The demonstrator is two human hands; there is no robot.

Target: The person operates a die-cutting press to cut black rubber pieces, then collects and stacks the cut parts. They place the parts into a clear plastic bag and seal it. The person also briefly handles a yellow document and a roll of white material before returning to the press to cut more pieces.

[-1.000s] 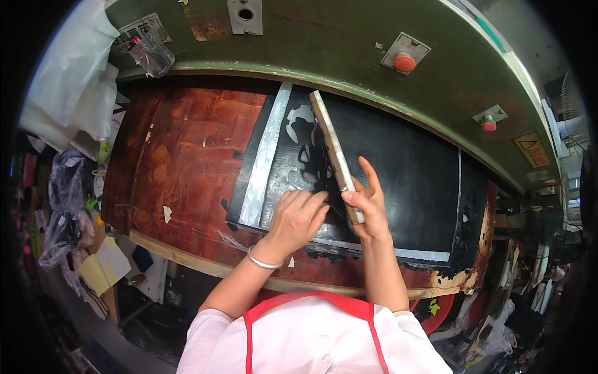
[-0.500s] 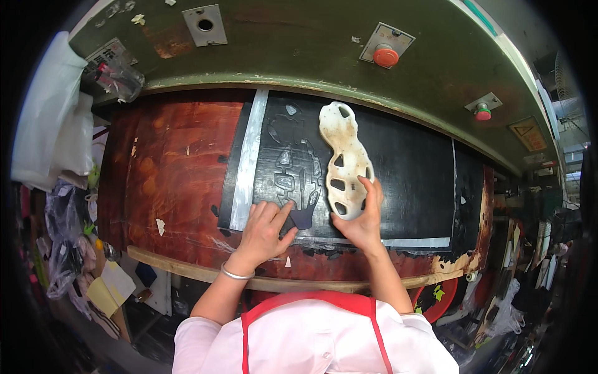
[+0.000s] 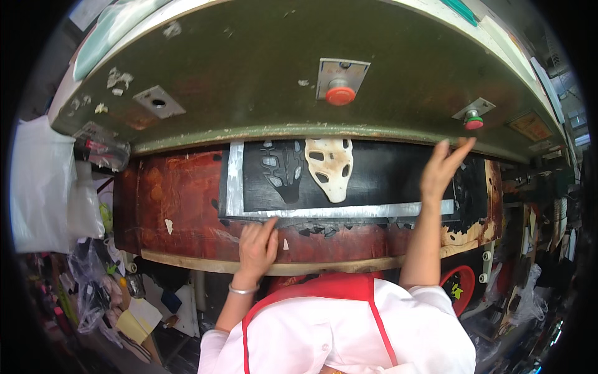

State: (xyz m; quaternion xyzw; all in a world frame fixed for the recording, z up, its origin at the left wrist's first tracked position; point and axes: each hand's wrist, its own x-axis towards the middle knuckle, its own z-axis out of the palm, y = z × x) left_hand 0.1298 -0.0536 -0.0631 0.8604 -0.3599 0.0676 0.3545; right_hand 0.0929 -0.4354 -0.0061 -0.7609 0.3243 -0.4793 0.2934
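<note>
A cream, sole-shaped plate with cut-out holes point(image 3: 330, 168) lies on the black sheet point(image 3: 386, 177), its far end hidden under the green machine front. Directly left of it is a black sole-shaped piece point(image 3: 285, 187) with matching openings. My left hand point(image 3: 258, 249) rests at the near edge of the board, just below the pale strip, loosely bent and holding nothing. Raised over the sheet's right side, my right hand point(image 3: 443, 169) is empty with thumb and fingers apart. Its fingertips are nearest to a small red-and-green button point(image 3: 473, 119).
The green machine front point(image 3: 249, 81) spans the far side and carries a big red push button point(image 3: 340, 95). Reddish-brown board point(image 3: 174, 206) surrounds the sheet. Clear plastic bags point(image 3: 47, 181) hang at left, and a red bucket point(image 3: 460, 287) stands below right.
My right hand has let go of the cream plate and risen rightward toward the small button. My left hand has drawn back from the black piece. The head view has shifted.
</note>
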